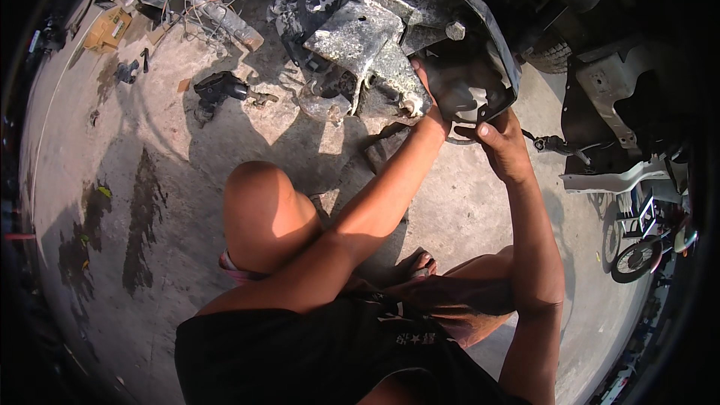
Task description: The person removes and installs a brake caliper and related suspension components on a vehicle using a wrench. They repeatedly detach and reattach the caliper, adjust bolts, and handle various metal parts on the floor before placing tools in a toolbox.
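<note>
At the frame's upper centre, the right hand (506,151) is pinching a curved glossy black panel (501,49), while the left hand (433,118), finger state unclear, is risking scrapes against the scuffed grey metal bracket (360,28) by slipping.

The right hand (508,148) is partly hidden by black casing (507,60).

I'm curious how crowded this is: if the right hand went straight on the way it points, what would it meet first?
Probably the dark curved panel, whose lower edge the right hand seems to hold, though exact depth is unclear.
</note>
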Motion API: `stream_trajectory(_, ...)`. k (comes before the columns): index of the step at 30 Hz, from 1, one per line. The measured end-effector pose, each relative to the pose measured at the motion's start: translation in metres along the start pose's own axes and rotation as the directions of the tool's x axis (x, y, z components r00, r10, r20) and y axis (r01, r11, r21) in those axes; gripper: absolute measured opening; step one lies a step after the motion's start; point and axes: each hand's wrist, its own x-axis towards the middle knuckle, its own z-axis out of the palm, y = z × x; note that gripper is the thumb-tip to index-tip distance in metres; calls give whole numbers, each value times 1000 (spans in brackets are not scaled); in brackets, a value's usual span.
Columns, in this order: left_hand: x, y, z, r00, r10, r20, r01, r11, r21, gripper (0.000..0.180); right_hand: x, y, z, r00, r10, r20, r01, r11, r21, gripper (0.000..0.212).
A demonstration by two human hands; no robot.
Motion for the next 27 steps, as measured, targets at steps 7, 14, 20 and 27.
stream_trajectory(7, -4, -2, 6, 994, 9, 107, -22, 993, 116, 75, 4, 6, -8, 999, -24, -28, 20, 987, -162, 115)
stream_trajectory(14, 5, -8, 2, 1000, 10, -8, -9, 992, 129, 60, 12, 32, -50, 994, 105, -4, -98, 938, 332, 84)
stream_trajectory(20, -8, -9, 29, 988, 155, -13, -137, 905, 402, 70, 61, 81, 9, 894, 318, -317, -83, 811, 580, 76)
stream_trajectory(27, 7, 2, 6, 951, 268, 153, -301, 696, 652, 72, 73, 80, 42, 902, 280, -330, 173, 466, 868, 68)
